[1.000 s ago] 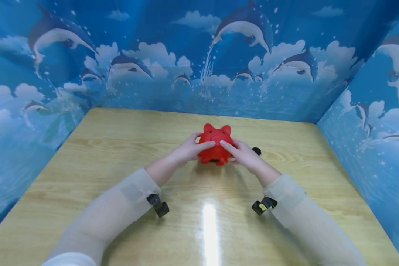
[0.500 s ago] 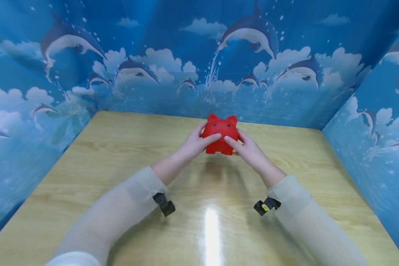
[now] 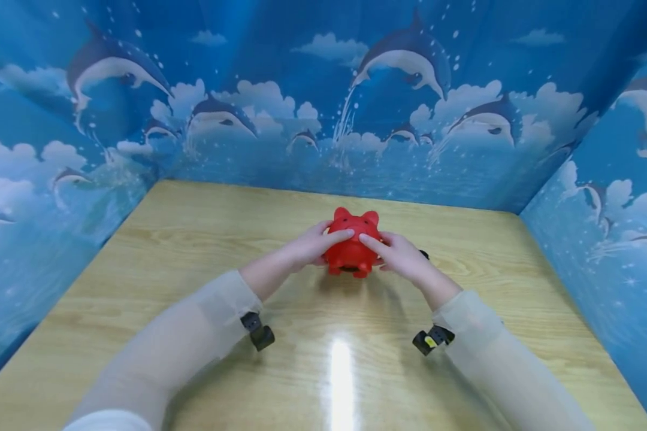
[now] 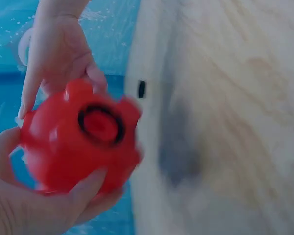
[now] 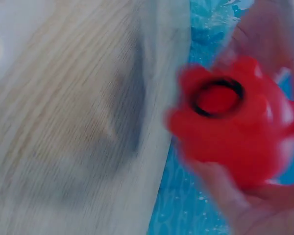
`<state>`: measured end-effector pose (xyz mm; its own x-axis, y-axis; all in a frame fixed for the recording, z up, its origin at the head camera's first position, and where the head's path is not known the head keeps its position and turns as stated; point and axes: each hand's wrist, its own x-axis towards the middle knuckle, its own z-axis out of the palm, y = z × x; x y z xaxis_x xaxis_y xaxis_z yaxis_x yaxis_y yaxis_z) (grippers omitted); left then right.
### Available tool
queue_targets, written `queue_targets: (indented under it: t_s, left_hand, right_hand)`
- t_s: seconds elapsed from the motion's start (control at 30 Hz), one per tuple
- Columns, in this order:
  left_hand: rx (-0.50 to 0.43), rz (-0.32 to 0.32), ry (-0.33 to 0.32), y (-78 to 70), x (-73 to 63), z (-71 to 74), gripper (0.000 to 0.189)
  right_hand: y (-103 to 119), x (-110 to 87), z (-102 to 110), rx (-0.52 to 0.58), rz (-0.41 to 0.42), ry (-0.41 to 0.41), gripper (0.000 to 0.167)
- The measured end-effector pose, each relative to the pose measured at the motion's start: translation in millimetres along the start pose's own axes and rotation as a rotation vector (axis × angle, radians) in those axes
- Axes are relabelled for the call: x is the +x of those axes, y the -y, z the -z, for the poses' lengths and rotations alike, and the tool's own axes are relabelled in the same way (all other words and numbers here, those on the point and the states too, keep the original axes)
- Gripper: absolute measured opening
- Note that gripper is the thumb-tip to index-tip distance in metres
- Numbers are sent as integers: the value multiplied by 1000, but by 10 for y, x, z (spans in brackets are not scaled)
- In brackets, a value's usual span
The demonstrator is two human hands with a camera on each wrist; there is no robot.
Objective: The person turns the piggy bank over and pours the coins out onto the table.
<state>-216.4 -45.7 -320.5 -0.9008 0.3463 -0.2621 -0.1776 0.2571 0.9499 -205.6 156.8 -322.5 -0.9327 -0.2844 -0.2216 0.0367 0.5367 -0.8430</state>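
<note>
A red piggy bank (image 3: pixel 350 248) is held off the table between both hands, its ears up and its snout side facing me. My left hand (image 3: pixel 310 244) grips its left side and my right hand (image 3: pixel 401 254) its right side, thumbs across the front. In the left wrist view the piggy bank (image 4: pixel 73 147) shows its underside, with stubby feet around a round black ring (image 4: pixel 102 124). The right wrist view, blurred, shows the same ring (image 5: pixel 218 98). Beyond the right hand lies a small black piece (image 3: pixel 424 254), partly hidden by that hand.
The pale wood table (image 3: pixel 221 221) carries a bright strip of glare (image 3: pixel 341 383) in front. Blue dolphin-print sheeting (image 3: pixel 302 90) stands behind it and along both sides. A small black camera is strapped at each wrist.
Over the last second both hands lifted the piggy bank, then brought it back down. It now tips so a dark spot shows beneath it again, as at first.
</note>
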Motion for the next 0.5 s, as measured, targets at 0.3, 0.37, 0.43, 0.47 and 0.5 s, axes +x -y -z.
queue_targets:
  t_s: [0.3,0.37,0.43,0.47,0.5]
  left_hand:
    - [17,-145,-129,-96,13,-23,83]
    - [21,-22,-120,-19,25,-44,84]
    - [15,57,-106,47,33,-63,83]
    - [14,80,-101,72,34,-72,83]
    - [17,94,-95,94,34,-80,83]
  right_hand:
    - [14,12,57,101,99,-121,87]
    - [-41,21,24,77,35,-58,86]
    - [-90,22,-13,72,-8,-15,85]
    - [-108,17,-27,66,-16,0,84]
    - [-120,10,-37,64,-16,11,84]
